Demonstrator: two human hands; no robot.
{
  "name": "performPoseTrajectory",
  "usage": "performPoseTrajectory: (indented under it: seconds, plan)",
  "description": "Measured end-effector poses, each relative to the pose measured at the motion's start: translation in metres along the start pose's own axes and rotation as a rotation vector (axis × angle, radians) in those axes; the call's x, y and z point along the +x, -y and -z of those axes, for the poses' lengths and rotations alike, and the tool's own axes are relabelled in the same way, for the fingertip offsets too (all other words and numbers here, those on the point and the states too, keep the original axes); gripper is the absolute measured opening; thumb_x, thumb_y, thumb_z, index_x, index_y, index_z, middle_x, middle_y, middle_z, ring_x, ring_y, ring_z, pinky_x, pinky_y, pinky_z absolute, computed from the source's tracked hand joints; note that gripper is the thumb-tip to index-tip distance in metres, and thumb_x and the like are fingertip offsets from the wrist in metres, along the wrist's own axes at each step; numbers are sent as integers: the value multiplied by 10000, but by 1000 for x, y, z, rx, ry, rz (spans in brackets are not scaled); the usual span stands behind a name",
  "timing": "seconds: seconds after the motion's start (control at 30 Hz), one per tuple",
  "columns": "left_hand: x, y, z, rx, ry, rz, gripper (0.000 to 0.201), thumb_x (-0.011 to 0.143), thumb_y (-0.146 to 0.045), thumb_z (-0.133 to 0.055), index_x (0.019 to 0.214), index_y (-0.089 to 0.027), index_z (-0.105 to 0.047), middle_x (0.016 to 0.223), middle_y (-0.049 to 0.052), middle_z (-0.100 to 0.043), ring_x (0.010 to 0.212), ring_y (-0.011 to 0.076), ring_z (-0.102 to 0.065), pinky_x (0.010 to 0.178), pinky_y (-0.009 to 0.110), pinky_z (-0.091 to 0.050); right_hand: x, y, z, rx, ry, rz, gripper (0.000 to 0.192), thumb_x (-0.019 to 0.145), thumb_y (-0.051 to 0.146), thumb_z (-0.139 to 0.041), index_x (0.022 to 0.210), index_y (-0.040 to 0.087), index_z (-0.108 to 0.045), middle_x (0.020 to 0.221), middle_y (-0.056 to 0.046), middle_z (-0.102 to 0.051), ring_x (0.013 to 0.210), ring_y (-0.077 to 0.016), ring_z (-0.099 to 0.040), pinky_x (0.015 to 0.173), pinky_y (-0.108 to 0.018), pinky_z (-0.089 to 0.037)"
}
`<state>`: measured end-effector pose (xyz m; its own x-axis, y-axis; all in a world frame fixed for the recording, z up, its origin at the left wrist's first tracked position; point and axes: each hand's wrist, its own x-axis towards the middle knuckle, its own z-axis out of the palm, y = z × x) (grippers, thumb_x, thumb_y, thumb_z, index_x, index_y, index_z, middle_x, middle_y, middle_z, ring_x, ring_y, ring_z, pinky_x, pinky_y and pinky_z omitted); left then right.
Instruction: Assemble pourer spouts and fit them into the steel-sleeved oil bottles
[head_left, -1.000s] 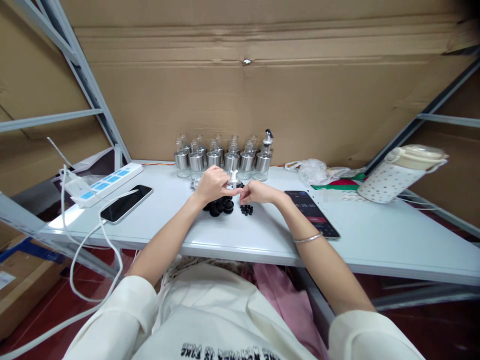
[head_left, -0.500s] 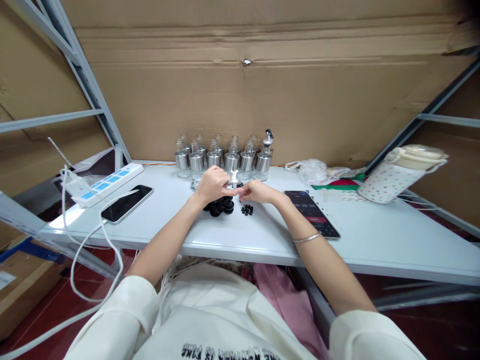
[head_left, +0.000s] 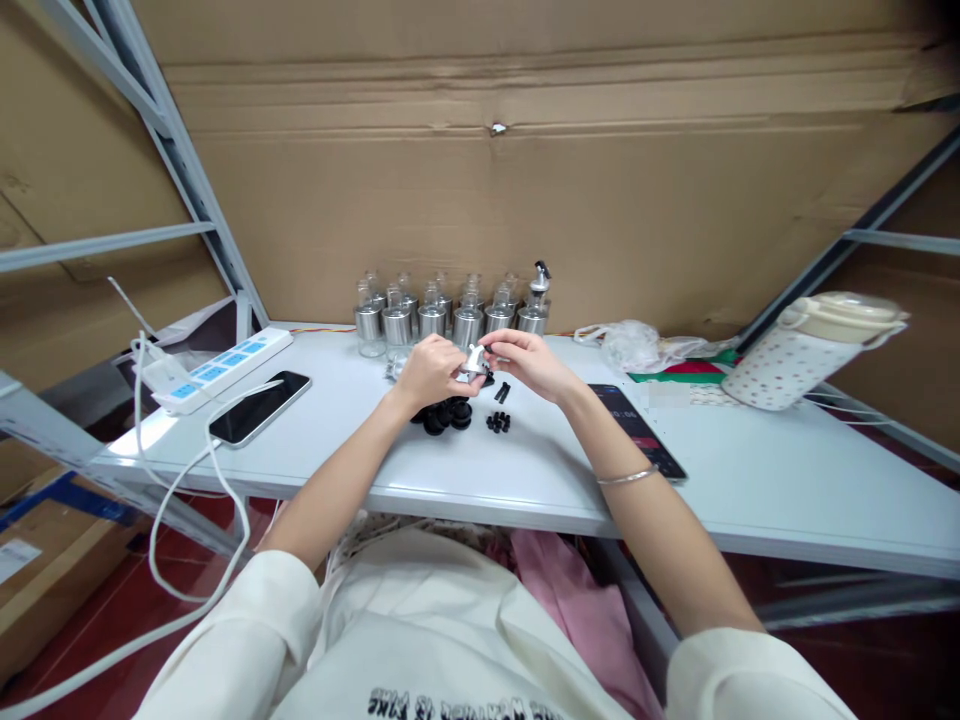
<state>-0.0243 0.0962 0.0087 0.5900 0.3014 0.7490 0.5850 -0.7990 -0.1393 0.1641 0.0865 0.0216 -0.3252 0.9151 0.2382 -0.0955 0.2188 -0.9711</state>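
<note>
Both hands have lifted off the counter (head_left: 750,500) since a second ago; they now meet in the air above it, and the small white pourer (head_left: 474,360), upright before, lies tilted between them.

Cardboard sheeting backs the whole scene, with grey shelf uprights on either side.

White counter: carries everything below.

Spotted cream jug (head_left: 810,350), far right, lies on its side with its lid toward the right. Contents not visible.

White power strip (head_left: 217,368), far left, with a white cable trailing off the counter edge. One dark phone (head_left: 259,407) lies just beside it; a second phone (head_left: 637,430) lies right of the hands with its screen lit.

Row of glass bottles (head_left: 450,315) with metal bands stands at the back, directly beyond the hands. They look empty. Only the rightmost one carries a pourer top.

Left hand (head_left: 429,372): closed around the pourer's body. Right hand (head_left: 529,360): fingertips pinched at its right end. Long axis of the pourer runs roughly left to right, hand to hand; both are equally near.

Pile of black caps (head_left: 448,415) sits just below the left hand; a smaller cluster of black plugs (head_left: 496,422) lies beside it, under the right.
</note>
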Motion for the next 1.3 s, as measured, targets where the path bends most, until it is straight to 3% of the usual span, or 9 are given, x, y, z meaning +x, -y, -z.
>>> performPoseTrajectory:
  seconds: [0.17,0.73,0.97,1.3]
  plan:
    - [0,0,0,-5,17,9,307,751,-361,-511,512,-202,-402,472,-8,-531,496,134,-502,622,301,-420,-3,2,-2,166,51,-28,252,675,349,-739,817,174,-626,702,21,-585,672,-89,-543,721,-278,-475]
    - [-1,0,-4,-7,54,21,312,740,-366,-530,502,-201,-412,476,-2,-534,510,140,-515,622,306,-412,-3,1,-6,193,32,-56,330,608,408,-800,755,171,-624,660,32,-555,634,-84,-512,683,-256,-461]
    - [-1,0,-4,-15,14,9,299,746,-357,-531,517,-200,-420,487,-6,-561,507,137,-533,621,300,-425,-4,-1,-11,265,98,-155,211,768,350,-670,878,172,-644,692,11,-550,648,-105,-521,679,-268,-468]
    - [-3,2,-6,-18,-19,-16,290,762,-354,-512,528,-194,-451,487,-1,-563,502,134,-531,614,298,-422,-4,-1,-11,324,180,-225,191,855,336,-542,845,167,-630,657,27,-448,618,-112,-488,642,-261,-443]
